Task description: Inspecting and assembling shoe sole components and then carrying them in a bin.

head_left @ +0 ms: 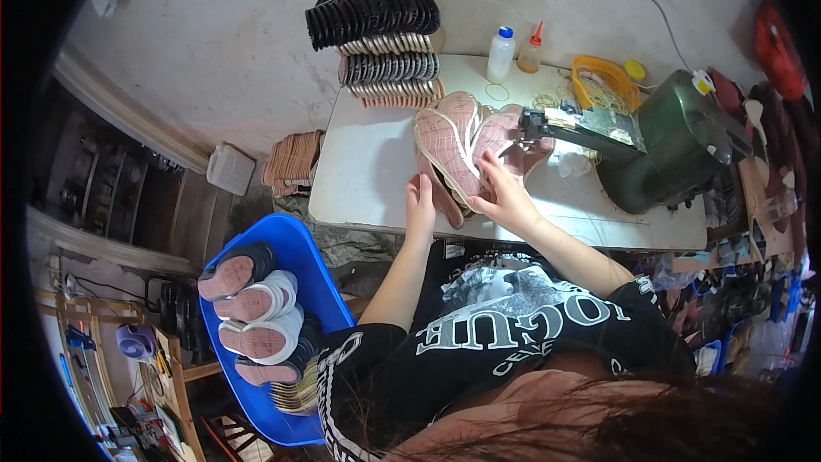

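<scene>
On the white worktable, several pink patterned shoe soles [444, 139] with pale edging overlap one another beside the head of a green sewing machine [654, 150]. My left hand [420, 203] grips the near left edge of these soles, its thumb side up and some fingers hidden behind them. Resting on the near right part of the bundle is my right hand [506, 201], with its fingers spread. The far right soles lie partly under the machine's dark arm [581, 133].
Tall stacks of black and pale soles [373, 17] stand at the table's back left. Behind are a blue-capped bottle [501, 53], a red-tipped bottle [530, 55] and a yellow basket [603, 73]. A blue tub [295, 235] of shoes sits left, near a white jug [231, 168].
</scene>
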`<state>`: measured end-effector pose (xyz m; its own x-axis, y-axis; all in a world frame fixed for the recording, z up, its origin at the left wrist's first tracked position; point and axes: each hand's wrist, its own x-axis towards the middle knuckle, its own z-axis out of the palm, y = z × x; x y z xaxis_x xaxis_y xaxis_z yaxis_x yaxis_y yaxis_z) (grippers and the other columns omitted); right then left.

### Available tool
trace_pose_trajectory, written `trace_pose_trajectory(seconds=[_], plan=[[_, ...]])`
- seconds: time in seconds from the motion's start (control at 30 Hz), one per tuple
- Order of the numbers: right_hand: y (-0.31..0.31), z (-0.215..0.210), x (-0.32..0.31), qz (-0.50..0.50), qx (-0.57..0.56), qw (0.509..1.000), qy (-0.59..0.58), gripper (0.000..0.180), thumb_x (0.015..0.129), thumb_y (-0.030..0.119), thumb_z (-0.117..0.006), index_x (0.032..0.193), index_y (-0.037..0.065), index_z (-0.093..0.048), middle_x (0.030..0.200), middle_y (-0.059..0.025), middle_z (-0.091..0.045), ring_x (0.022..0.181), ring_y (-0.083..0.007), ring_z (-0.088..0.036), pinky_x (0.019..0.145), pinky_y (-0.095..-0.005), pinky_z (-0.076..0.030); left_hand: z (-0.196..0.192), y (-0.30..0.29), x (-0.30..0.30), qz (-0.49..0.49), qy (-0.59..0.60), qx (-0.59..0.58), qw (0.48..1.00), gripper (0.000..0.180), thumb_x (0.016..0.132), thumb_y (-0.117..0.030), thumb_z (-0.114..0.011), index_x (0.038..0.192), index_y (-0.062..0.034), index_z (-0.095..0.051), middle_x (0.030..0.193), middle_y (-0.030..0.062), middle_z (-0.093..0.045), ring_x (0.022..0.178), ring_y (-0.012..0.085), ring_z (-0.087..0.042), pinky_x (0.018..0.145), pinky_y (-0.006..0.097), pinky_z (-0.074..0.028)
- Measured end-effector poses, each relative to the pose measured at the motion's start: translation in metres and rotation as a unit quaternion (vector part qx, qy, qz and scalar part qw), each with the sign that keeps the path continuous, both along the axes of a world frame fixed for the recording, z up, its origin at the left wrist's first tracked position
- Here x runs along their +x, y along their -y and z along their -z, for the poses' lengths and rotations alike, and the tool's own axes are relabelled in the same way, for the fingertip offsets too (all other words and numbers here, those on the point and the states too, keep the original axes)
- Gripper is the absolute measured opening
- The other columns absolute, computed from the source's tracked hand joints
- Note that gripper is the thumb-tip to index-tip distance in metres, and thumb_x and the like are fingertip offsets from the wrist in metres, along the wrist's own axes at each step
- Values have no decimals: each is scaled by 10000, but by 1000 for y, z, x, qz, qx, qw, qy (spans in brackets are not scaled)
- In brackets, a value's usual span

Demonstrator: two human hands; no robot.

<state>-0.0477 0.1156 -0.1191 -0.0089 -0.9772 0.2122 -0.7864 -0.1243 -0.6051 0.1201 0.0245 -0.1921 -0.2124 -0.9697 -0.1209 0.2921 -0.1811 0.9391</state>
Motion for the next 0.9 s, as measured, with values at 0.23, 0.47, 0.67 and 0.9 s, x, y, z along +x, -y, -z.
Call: trace_pose_trajectory(seconds=[0.23,0.47,0.67,0.9], plan=[[6,-40,17,107,115,871,465,746,848,161,-667,1425,-32,-235,1401,-158,-417,1246,-203,-449,1021,-309,-363,-9,44,-1,-21,152,41,987,944,789,-406,-751,1358,160,-254,1288,286,-469,1158,304,-519,953,353,-421],[21,-40,12,107,122,852,498,685,800,132,-713,1365,19,-343,1236,-131,-563,1088,-180,-565,892,-288,-457,-42,23,2,78,37,65,994,722,756,-291,-796,1239,93,-422,1216,177,-551,1104,240,-537,944,335,-403],[19,-45,34,85,167,942,278,749,723,204,-803,1308,-17,-391,1208,-162,-566,1080,-198,-569,909,-315,-459,-20,-19,29,-29,-63,92,993,562,801,-156,-744,1183,43,-384,1203,194,-521,1090,248,-533,917,356,-437],[43,-31,45,21,257,818,514,819,759,70,-754,1404,33,-250,1193,-165,-557,1079,-233,-578,880,-325,-494,-2,-29,38,-69,-70,92,991,496,868,-112,-666,1225,9,-344,1243,184,-499,1139,245,-516,946,356,-441]])
